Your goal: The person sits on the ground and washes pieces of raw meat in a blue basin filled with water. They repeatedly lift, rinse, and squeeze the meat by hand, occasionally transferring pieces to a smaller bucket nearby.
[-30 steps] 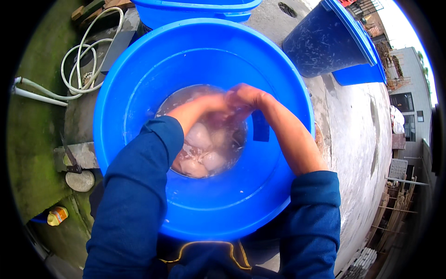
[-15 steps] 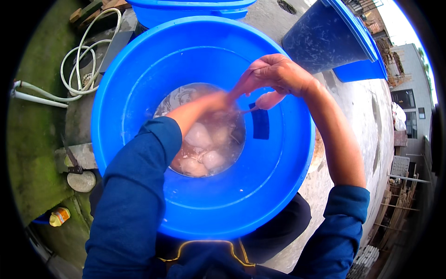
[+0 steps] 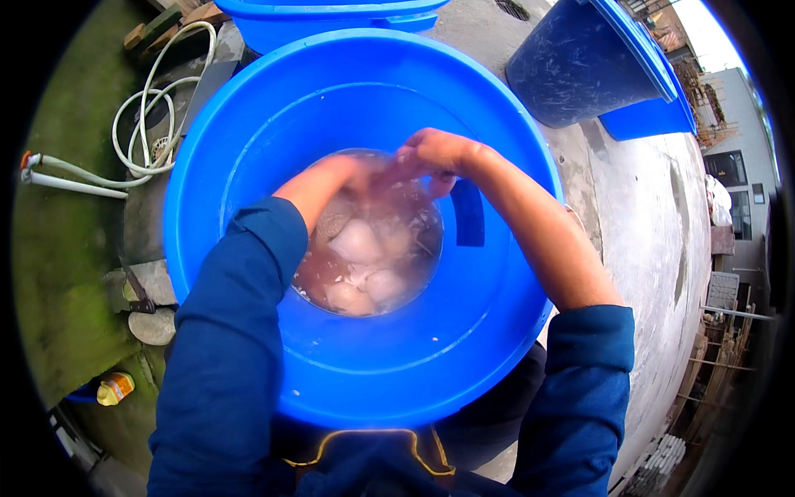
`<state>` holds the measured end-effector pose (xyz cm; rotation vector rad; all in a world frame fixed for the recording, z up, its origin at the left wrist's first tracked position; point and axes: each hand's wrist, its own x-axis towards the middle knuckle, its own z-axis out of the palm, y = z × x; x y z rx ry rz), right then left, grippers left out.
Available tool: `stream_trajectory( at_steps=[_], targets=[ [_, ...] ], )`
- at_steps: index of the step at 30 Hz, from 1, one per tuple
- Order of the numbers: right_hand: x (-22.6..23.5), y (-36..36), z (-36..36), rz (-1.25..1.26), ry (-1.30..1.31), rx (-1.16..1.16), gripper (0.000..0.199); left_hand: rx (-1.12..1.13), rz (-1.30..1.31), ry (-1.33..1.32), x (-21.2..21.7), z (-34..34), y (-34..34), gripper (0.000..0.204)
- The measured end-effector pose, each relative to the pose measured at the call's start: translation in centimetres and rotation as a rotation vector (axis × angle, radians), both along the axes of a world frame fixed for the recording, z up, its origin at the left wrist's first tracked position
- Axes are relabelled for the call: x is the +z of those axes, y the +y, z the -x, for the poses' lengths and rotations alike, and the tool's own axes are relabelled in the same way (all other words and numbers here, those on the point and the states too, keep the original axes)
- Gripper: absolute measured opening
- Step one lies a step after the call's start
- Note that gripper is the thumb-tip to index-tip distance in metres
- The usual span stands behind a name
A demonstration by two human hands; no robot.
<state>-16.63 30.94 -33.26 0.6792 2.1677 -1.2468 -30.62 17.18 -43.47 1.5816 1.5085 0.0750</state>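
A wide blue tub (image 3: 381, 377) stands before me, with murky pinkish water in its bottom. Several pale, rounded, fleshy lumps (image 3: 358, 242) lie partly under the water. Over the far side of the water my right hand (image 3: 435, 155) is closed, its fingers curled on a soft pink piece of flesh (image 3: 397, 176) that is blurred by motion. Close beside it, low at the water, my left hand (image 3: 360, 176) is smeared, so its fingers cannot be made out. Both hands are within the tub's rim.
Another blue tub (image 3: 331, 10) stands behind. A dark blue bin (image 3: 571, 70) is at the far right. On the left lie a coiled pale hose (image 3: 122, 145), a knife (image 3: 139, 298) by a round stone (image 3: 152, 326), and a yellow container (image 3: 115, 388).
My right hand has come down and left toward the water, bringing the pink piece lower. My left hand has shifted slightly left and stays low.
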Motion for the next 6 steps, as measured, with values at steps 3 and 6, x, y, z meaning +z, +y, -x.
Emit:
stream_trajectory(
  at_steps=[3,6],
  targets=[
    [-2.0,-0.2,1.5,0.014,0.046,-0.09,0.037,0.291,0.149,-0.415,-0.4,0.9,2.2,0.057],
    [-2.1,1.2,1.9,0.144,0.037,-0.239,0.051,0.248,0.131,-0.573,-0.6,2.1,4.2,0.041]
  ],
)
